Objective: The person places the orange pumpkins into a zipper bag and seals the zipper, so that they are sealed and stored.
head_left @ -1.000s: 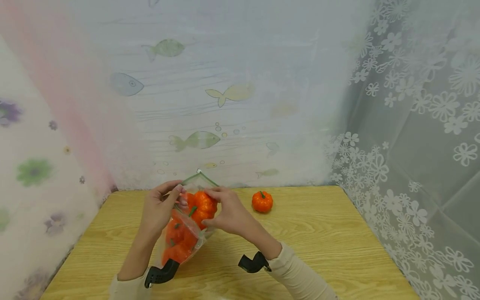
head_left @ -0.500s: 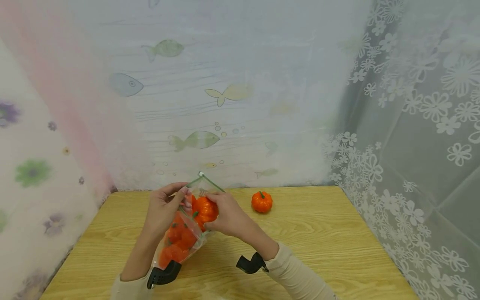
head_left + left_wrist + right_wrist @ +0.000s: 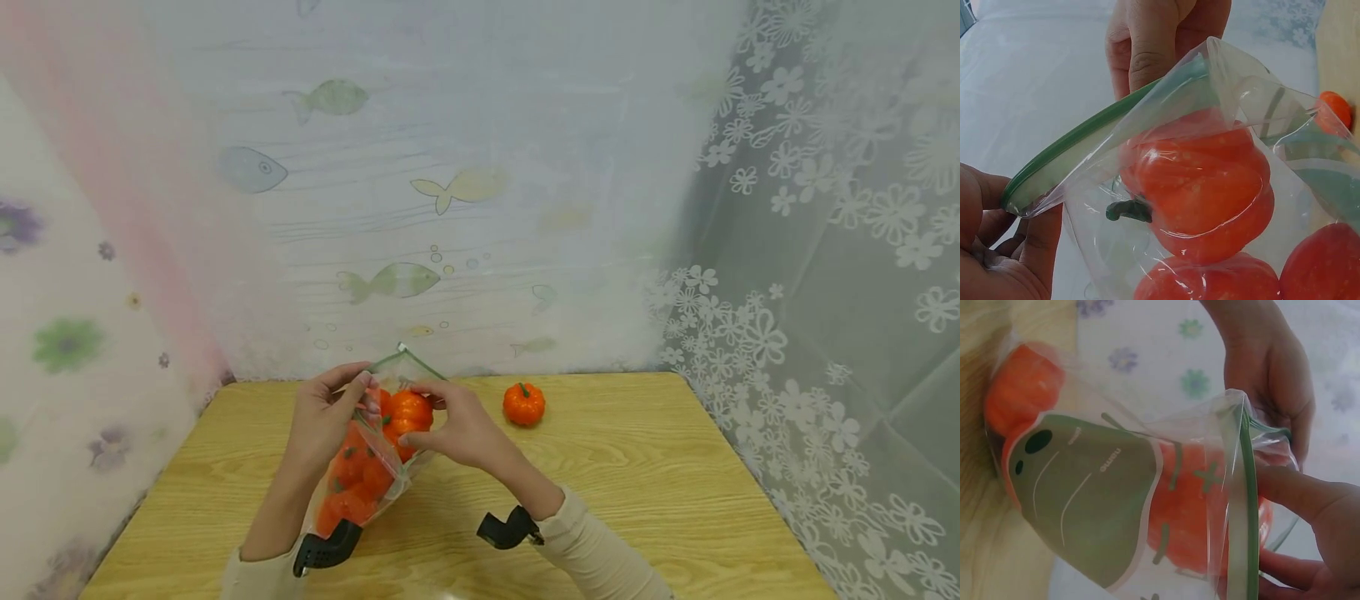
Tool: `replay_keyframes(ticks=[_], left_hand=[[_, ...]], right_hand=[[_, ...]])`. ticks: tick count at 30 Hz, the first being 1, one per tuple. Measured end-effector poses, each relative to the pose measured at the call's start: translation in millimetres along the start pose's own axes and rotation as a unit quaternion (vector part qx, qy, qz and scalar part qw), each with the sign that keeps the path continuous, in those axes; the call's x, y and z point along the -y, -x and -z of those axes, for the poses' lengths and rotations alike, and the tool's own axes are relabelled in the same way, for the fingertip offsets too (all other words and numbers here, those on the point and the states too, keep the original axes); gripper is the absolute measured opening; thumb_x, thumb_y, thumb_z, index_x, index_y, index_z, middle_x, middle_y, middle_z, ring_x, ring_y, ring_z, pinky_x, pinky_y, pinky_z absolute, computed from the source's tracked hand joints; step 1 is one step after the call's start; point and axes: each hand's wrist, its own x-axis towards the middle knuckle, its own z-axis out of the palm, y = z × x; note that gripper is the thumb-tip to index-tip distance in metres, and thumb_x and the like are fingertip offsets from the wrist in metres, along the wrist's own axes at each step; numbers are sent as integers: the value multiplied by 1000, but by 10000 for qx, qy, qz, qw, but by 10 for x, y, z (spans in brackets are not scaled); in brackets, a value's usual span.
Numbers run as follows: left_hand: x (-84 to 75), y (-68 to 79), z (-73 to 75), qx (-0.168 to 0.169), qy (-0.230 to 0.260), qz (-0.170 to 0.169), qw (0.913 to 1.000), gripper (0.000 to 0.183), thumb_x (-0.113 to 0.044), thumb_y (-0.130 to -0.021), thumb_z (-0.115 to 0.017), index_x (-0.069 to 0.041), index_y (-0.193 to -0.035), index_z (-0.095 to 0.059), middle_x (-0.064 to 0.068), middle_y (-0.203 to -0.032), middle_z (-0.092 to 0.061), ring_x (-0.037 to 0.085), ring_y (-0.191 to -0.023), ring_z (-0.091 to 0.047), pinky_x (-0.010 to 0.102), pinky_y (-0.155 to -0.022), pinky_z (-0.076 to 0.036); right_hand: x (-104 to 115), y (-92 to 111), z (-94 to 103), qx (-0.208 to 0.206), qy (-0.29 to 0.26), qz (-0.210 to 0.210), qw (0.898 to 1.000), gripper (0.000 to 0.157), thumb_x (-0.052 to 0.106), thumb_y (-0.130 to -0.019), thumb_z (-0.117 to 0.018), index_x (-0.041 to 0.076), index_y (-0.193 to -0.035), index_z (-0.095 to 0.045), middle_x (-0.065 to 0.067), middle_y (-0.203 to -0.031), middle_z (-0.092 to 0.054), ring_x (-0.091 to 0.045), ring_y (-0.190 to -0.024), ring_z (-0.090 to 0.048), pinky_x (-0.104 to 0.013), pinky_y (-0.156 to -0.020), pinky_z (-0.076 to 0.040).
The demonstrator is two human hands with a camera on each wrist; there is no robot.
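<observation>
Plastic bag (image 3: 1085,494) of orange pumpkins (image 3: 354,479), gripped at its mouth.
Several lie low inside, on the near side of the left hand (image 3: 318,412), which pinches the green rim (image 3: 1082,139). Right hand (image 3: 459,423), half spread, holds an upper pumpkin (image 3: 412,411) between thumb and fingers. Loose pumpkin (image 3: 524,405) sits on the table (image 3: 637,483), right of that hand, apart from it.

We wear a cream left sleeve (image 3: 258,577) and a matching right sleeve (image 3: 603,546), both plain. At their ends sit a bent, black left mount (image 3: 330,546) and a similar right mount (image 3: 506,528).
</observation>
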Motion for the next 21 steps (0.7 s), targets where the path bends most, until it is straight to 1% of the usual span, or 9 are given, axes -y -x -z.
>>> replay_keyframes(ticks=[6, 9, 11, 13, 15, 16, 18, 19, 21], left_hand=[[-88, 257, -161, -232, -48, 83, 9997, 31, -9, -106, -55, 12, -129, -60, 1, -93, -70, 9, -65, -65, 22, -64, -60], [-90, 254, -166, -263, -72, 123, 9996, 31, -9, -105, -56, 12, -129, -60, -4, -91, -70, 9, -65, -65, 22, -64, -60], [-92, 253, -169, -272, -95, 137, 9995, 32, -9, -106, -56, 11, -129, -60, -8, -90, -69, 8, -65, -65, 22, -64, -60], [-91, 251, -164, -284, -89, 123, 9995, 32, -10, -106, -56, 11, -129, -60, -9, -89, -69, 8, -65, -65, 22, -64, -60], [-88, 248, -155, -324, -98, 98, 9994, 31, -10, -106, -56, 11, -128, -61, -7, -90, -69, 9, -66, -65, 23, -64, -60], [-91, 248, -148, -348, -86, 78, 9993, 31, -11, -106, -56, 11, -128, -61, -6, -90, -69, 9, -66, -65, 23, -63, -60], [-93, 241, -130, -393, -101, 31, 9992, 31, -12, -106, -56, 11, -127, -62, -5, -90, -69, 9, -66, -65, 23, -63, -60], [-96, 236, -120, -412, -123, 5, 9991, 31, -12, -106, -56, 10, -126, -62, -6, -90, -68, 8, -66, -65, 23, -63, -60], [-108, 222, -105, -461, -170, -57, 9988, 31, -12, -106, -56, 10, -126, -62, -7, -88, -68, 8, -66, -65, 22, -63, -60]], right_hand=[[12, 207, 60, -13, -626, 80, 9980, 62, 13, -87, -82, -2, -141, -56, -17, -136, -63, -32, -121, -63, -40, -105, -53], [23, 194, 50, -52, -878, 25, 9961, 60, 8, -89, -79, -3, -142, -54, -20, -132, -63, -32, -118, -63, -43, -107, -52], [25, 186, 42, -69, -947, 39, 9955, 58, 6, -90, -78, -2, -142, -54, -22, -131, -63, -32, -117, -63, -44, -107, -52], [19, 187, 34, -89, -1064, 88, 9942, 57, 6, -90, -77, -1, -142, -54, -21, -131, -63, -31, -118, -62, -42, -107, -52], [4, 193, 34, -195, -1254, 266, 9916, 54, 5, -91, -75, -2, -141, -54, -21, -132, -62, -33, -119, -61, -40, -106, -52], [-3, 197, 39, -267, -1383, 339, 9895, 53, 5, -92, -75, -1, -141, -54, -21, -132, -62, -34, -120, -60, -38, -106, -52], [-23, 206, 58, -505, -1723, 565, 9821, 50, 2, -92, -74, -3, -138, -56, -23, -132, -61, -38, -120, -58, -35, -105, -53], [-34, 210, 72, -672, -1896, 715, 9769, 48, 1, -91, -73, -4, -136, -56, -26, -131, -60, -41, -119, -57, -35, -104, -53], [-70, 220, 108, -1053, -2219, 990, 9643, 43, -3, -91, -72, -7, -131, -58, -28, -126, -60, -41, -115, -58, -32, -100, -55]])
